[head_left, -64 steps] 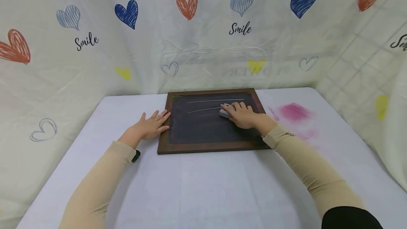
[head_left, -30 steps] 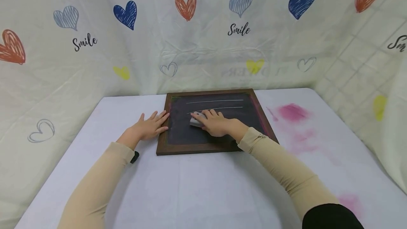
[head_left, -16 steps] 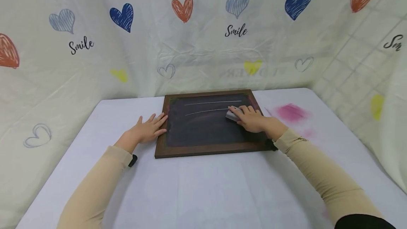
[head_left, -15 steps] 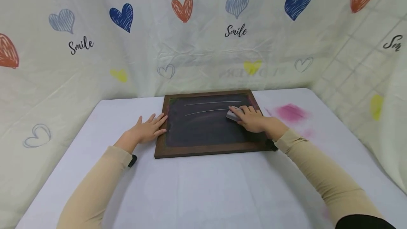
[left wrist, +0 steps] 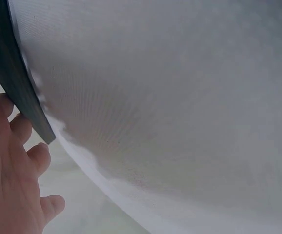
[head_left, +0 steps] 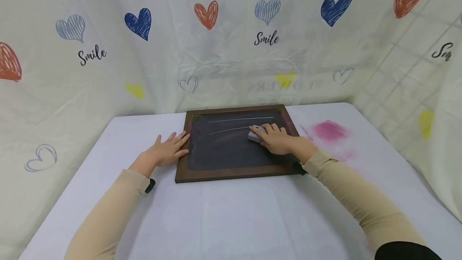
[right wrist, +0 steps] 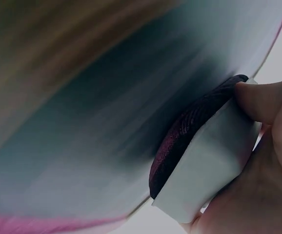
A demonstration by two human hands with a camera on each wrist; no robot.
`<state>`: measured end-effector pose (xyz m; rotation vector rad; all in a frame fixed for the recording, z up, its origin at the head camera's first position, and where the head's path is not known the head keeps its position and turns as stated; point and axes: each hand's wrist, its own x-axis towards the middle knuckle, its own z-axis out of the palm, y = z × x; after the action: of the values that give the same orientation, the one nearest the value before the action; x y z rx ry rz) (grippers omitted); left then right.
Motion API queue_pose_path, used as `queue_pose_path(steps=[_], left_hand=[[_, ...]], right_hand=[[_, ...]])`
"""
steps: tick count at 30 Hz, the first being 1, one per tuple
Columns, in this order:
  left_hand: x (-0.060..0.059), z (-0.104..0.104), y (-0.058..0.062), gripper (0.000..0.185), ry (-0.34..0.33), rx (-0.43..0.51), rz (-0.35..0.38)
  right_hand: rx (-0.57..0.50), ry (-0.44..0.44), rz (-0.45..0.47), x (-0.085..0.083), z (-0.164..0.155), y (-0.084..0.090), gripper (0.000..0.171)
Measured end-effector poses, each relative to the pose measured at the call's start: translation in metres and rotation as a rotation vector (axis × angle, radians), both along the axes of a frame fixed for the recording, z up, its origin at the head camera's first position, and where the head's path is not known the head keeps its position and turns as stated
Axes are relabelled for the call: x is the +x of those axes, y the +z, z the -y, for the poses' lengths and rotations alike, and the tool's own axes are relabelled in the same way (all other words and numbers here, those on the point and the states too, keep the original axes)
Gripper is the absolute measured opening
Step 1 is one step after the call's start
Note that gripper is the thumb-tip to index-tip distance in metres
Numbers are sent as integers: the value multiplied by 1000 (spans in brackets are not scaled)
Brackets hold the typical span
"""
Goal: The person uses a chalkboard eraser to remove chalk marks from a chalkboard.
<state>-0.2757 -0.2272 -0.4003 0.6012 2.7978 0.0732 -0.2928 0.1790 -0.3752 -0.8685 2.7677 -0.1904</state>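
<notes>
A framed chalkboard point(head_left: 223, 153) lies on the table with two thin white lines across its upper part. My right hand point(head_left: 278, 139) grips a pale grey board eraser point(head_left: 256, 135) on the board, just under the lower line's right end. In the right wrist view, the thumb presses on the side of the eraser's body point(right wrist: 214, 156), and its dark felt pad point(right wrist: 180, 131), tinged pink, is against the board. My left hand point(head_left: 166, 149) rests at the board's left edge with spread fingers; in the left wrist view the fingertips touch the wooden frame point(left wrist: 19, 83).
A white cloth point(head_left: 231, 220) covers the table. To the right of the board a pink stain point(head_left: 330, 131) marks the cloth, with fainter smudges below. Behind stands a pale curtain point(head_left: 231, 59) printed with hearts and "Smile".
My right hand slid the eraser left across the board, then back right, and has since moved a little left again. My left hand stays at the frame.
</notes>
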Motion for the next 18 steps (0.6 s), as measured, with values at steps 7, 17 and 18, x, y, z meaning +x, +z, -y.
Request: queue_pose_path(steps=[7, 17, 18], left_hand=[[-3, 2, 3, 75, -9, -6, 5], [-2, 0, 4, 71, -2, -25, -4], [-2, 0, 3, 71, 0, -29, -1]], right_hand=[[37, 64, 16, 4, 49, 3, 63], [106, 243, 19, 26, 118, 0, 64], [116, 256, 18, 27, 120, -1, 65]])
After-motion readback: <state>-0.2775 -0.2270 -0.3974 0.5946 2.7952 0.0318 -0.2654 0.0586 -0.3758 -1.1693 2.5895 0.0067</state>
